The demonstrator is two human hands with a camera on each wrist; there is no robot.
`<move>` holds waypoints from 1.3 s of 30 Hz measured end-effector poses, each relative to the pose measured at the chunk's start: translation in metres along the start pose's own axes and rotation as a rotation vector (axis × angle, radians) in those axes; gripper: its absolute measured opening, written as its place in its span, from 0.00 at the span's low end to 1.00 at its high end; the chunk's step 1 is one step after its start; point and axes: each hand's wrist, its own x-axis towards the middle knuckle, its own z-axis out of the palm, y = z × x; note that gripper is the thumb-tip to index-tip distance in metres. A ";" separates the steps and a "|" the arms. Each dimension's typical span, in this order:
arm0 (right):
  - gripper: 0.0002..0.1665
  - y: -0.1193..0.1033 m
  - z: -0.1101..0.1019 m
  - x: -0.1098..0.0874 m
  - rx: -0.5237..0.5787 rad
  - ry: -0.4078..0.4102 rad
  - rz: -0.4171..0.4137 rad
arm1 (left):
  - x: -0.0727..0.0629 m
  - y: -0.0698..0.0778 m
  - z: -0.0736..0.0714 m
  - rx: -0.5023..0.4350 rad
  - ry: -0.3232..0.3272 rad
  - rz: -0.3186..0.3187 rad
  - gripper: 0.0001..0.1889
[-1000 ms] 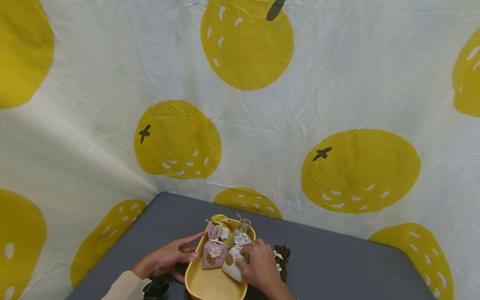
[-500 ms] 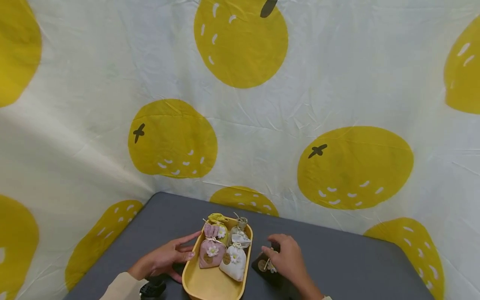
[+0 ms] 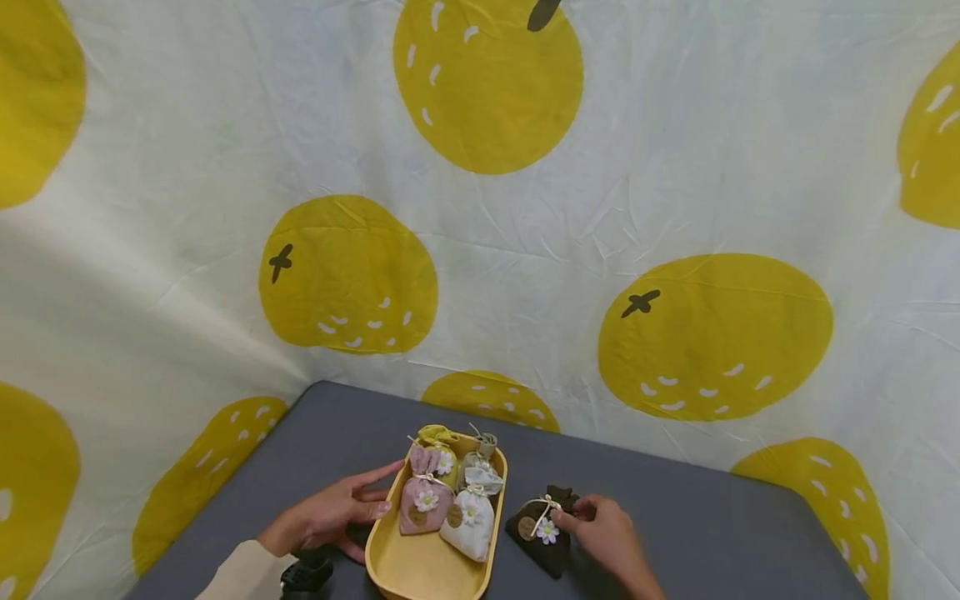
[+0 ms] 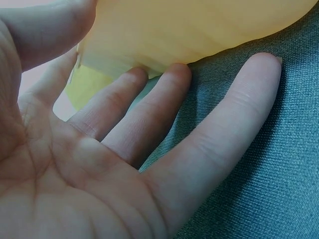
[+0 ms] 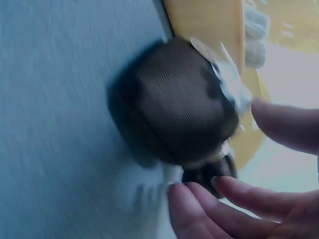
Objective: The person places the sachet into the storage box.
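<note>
My left hand [image 3: 337,515] rests against the left side of a yellow oblong tray [image 3: 427,571], fingers fairly straight. In the left wrist view, two fingertips meet the tray's outer wall [image 4: 199,25]. Inside the tray lie small drawstring sachets with white flowers: a pink sachet [image 3: 424,504], a white sachet [image 3: 471,529], a yellow sachet [image 3: 442,462] and a greyish one [image 3: 480,458]. Right of the tray, my right hand [image 3: 607,533] pinches a dark brown sachet [image 3: 536,550] near its tied neck. The right wrist view shows its underside [image 5: 174,99], slightly blurred.
A dark grey table [image 3: 697,525] extends around the tray, its far edge against a pale cloth [image 3: 517,300] printed with large yellow fruit. A black strapped device [image 3: 306,575] sits at the left wrist.
My right hand has left the white sachet in the tray and moved right to the brown sachet, which now lies turned with its front showing. The left hand stays at the tray.
</note>
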 end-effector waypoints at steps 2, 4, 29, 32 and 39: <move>0.35 -0.001 0.005 0.001 0.035 -0.052 -0.011 | -0.001 0.001 0.000 0.001 0.007 -0.004 0.43; 0.34 -0.003 0.010 0.001 0.077 -0.072 -0.024 | -0.001 0.001 0.000 0.003 0.009 -0.004 0.43; 0.22 -0.007 0.011 -0.009 0.339 0.112 -0.132 | -0.002 0.002 0.003 0.000 0.023 0.000 0.42; 0.23 -0.010 0.004 -0.009 0.359 0.125 -0.130 | -0.001 0.002 0.003 0.001 0.021 0.002 0.42; 0.24 -0.020 -0.013 -0.013 0.381 0.139 -0.131 | -0.002 0.002 0.004 0.000 0.022 -0.003 0.42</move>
